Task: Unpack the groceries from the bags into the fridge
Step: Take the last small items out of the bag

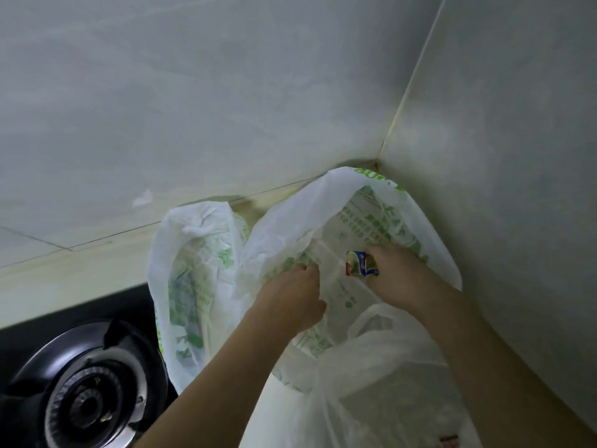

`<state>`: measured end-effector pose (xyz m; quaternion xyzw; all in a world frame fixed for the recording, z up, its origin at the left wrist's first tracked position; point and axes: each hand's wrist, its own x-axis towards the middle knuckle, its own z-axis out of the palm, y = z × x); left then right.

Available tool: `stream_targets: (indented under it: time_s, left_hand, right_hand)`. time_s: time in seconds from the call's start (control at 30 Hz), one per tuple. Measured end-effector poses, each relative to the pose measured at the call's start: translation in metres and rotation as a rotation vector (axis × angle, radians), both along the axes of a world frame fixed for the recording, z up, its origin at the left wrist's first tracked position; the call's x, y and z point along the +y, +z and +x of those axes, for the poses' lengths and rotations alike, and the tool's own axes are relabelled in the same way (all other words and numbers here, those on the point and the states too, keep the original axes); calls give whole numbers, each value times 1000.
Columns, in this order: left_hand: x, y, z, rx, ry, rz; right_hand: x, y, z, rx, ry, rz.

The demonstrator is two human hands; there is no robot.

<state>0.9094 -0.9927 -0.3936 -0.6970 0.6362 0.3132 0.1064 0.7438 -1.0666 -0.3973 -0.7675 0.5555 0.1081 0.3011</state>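
Note:
A white plastic bag with green print (352, 202) stands open in the counter corner. My left hand (292, 297) pinches its near rim and holds the mouth apart. My right hand (399, 276) is inside the bag, closed on a small shiny packet with blue, yellow and red print (360, 263). A second white bag with green print (193, 270) stands to the left, its contents only a dim blur through the plastic. A third, plain white bag (381, 383) lies in front, below my arms.
A black gas hob with a round burner (87, 396) sits at the lower left, touching the left bag. Grey tiled walls (226, 92) meet in the corner behind the bags. A pale counter strip (64, 270) runs along the wall.

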Motion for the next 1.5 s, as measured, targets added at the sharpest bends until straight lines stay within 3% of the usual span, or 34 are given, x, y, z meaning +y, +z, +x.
stream_targets:
  time_s: [0.37, 0.7, 1.5]
  left_hand:
    - [-2, -17, 4, 23, 70, 14]
    - [-38, -28, -24, 27, -47, -161]
    - [-56, -66, -58, 17, -233, -361]
  right_hand:
    - [-3, -21, -5, 11, 29, -37]
    - [0, -40, -23, 164, -110, -110]
    - [-1, -56, -41, 80, -188, 18]
